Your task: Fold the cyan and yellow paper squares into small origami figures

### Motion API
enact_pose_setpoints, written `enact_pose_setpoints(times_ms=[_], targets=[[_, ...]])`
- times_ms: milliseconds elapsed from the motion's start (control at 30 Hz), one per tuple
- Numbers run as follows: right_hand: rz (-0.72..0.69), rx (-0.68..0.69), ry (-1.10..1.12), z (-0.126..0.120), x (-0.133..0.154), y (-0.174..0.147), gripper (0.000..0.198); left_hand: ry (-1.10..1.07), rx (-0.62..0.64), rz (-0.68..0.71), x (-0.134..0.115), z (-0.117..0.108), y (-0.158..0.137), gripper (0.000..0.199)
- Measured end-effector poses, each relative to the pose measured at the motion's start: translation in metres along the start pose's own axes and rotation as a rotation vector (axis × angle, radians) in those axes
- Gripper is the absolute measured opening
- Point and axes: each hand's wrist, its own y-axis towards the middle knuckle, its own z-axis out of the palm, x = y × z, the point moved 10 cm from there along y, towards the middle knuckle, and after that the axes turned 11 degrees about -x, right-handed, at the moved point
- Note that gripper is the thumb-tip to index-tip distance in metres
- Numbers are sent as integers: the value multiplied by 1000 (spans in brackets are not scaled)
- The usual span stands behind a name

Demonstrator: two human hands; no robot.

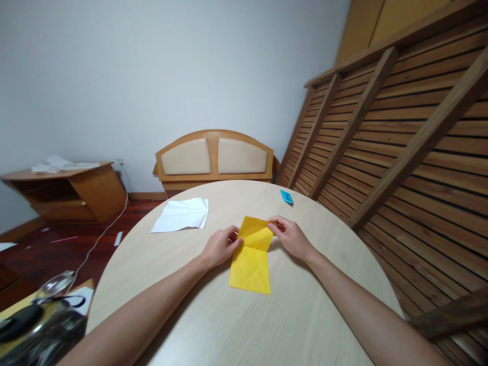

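Yellow paper (pixel 249 269) lies before us on the worktop (pixel 305 310), near half spread toward us. One crosswise crease is in, with fainter lines, but the sheet is open, not folded flat. Our left hand (pixel 223 246) pinches its left edge near the crease; our right hand (pixel 290 237), its far right corner. Beyond, a white sheet (pixel 181 214) shows fanned creases; a small blue piece (pixel 286 197) looks already folded. We can read no labels or writing.
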Motion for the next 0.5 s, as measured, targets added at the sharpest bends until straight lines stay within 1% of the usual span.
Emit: enact_pose_setpoints(times_ms=[233, 400, 500], targets=[[52, 31, 120, 0, -3, 2, 26, -55, -3, 48, -6, 0, -1, 19], [81, 41, 126, -3, -15, 3, 25, -108, 9, 106, -10, 1, -2, 17], [115, 58, 128, -3, -22, 2, 27, -98, 1, 112, -9, 0, -2, 21]])
